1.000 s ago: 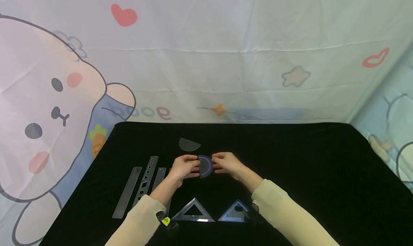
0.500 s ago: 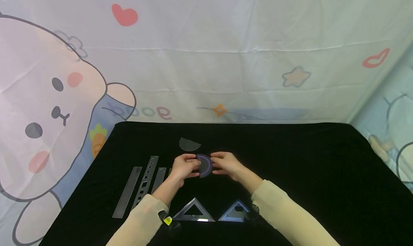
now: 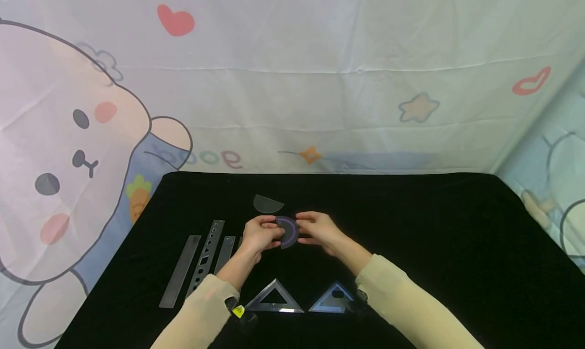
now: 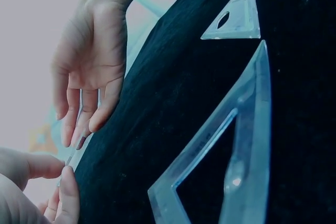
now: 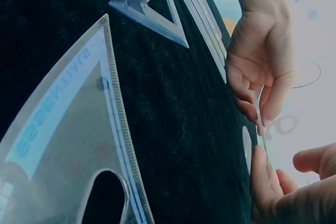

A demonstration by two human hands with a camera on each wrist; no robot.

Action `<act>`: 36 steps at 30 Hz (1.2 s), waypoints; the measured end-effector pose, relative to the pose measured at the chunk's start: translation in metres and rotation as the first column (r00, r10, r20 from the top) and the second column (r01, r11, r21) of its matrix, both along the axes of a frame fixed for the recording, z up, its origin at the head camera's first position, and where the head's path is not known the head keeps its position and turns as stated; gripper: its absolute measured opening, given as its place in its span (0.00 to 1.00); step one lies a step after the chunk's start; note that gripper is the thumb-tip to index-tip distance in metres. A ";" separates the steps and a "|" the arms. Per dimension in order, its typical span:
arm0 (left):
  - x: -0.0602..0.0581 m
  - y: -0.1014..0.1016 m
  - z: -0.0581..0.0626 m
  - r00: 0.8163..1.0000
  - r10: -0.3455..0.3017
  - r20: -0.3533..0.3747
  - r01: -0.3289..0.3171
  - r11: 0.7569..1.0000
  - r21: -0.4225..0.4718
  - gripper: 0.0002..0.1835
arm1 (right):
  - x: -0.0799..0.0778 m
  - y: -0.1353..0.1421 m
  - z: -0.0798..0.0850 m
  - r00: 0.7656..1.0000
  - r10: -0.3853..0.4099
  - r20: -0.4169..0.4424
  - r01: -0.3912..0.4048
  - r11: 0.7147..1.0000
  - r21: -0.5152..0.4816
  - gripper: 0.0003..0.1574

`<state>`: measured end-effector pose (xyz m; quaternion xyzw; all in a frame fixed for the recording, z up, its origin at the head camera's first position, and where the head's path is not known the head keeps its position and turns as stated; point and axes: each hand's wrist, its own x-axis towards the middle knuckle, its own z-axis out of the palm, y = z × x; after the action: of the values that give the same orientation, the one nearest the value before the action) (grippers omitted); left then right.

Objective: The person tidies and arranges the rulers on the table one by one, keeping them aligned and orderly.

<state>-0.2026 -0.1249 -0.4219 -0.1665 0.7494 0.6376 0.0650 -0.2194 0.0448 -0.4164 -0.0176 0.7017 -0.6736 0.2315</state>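
Note:
Near the middle of the head view, a clear protractor (image 3: 288, 232) with a purple arc is held up over the black cloth. My left hand (image 3: 261, 235) pinches its straight side between thumb and fingers. In the left wrist view the protractor is seen nearly edge-on. At its curved edge is my right hand (image 3: 318, 229), fingers extended and right at the rim. The right thumb (image 5: 308, 159) stands apart from the sheet in the right wrist view. A second clear half-round protractor (image 3: 267, 204) lies on the cloth just beyond the hands.
Several rulers lie at the left, among them a plain one (image 3: 180, 272) and one with cut-out shapes (image 3: 206, 255); my left arm partly covers them. Nearer me lie a clear set square (image 3: 275, 297) and a blue-edged set square (image 3: 332, 299). A printed curtain (image 3: 347, 74) hangs behind the table.
Both hands have shifted slightly left and away from me with the protractor, which has turned a little. The left hand keeps its pinch. The rulers and set squares stay where they were.

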 end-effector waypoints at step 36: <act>0.017 0.004 0.007 0.987 -0.138 -0.079 0.146 0.984 0.105 0.23 | 0.011 -0.006 -0.009 0.998 -0.004 -0.067 0.008 0.998 0.064 0.20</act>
<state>-0.1859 -0.1207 -0.4147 -0.0860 0.7246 0.6774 0.0928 -0.2081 0.0392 -0.4253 -0.0306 0.7304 -0.6504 0.2063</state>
